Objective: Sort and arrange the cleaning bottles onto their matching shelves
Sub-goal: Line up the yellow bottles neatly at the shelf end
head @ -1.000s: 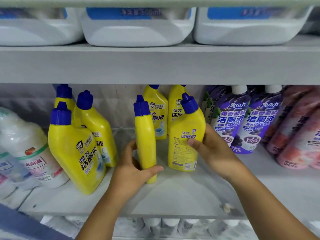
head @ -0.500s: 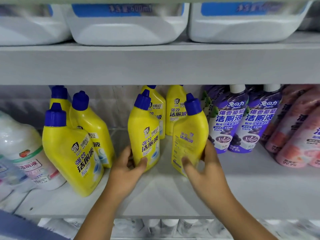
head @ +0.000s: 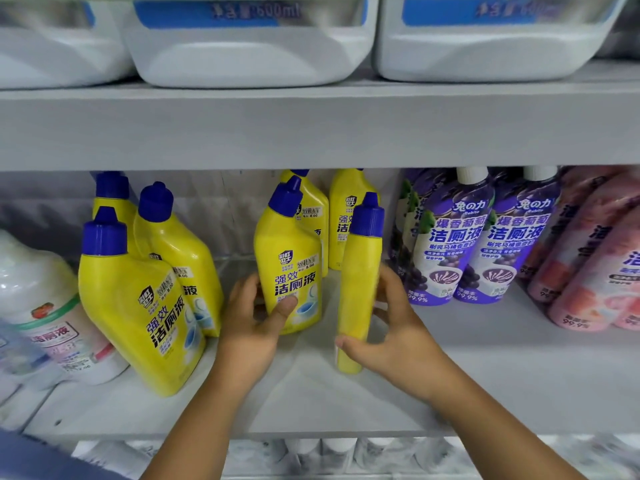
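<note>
Hands: my left hand (head: 249, 327) grips the label-forward yellow bottle (head: 289, 268), thumb across its front; my right hand (head: 391, 334) clamps the edge-on yellow bottle (head: 358, 289), thumb near its base, fingers behind.
Yellow bottles: seven in view, blue-capped, all on the middle shelf (head: 346, 403); three in the left cluster (head: 138, 306), two in my hands, two behind them (head: 341, 216).
Purple bottles: two fronts (head: 446, 244), just right of my right hand.
Pink bottles: at least three, far right (head: 595, 271).
White jugs: three above (head: 249, 46).
Room: bare shelf between the left cluster and my left hand, and along the front lip.
</note>
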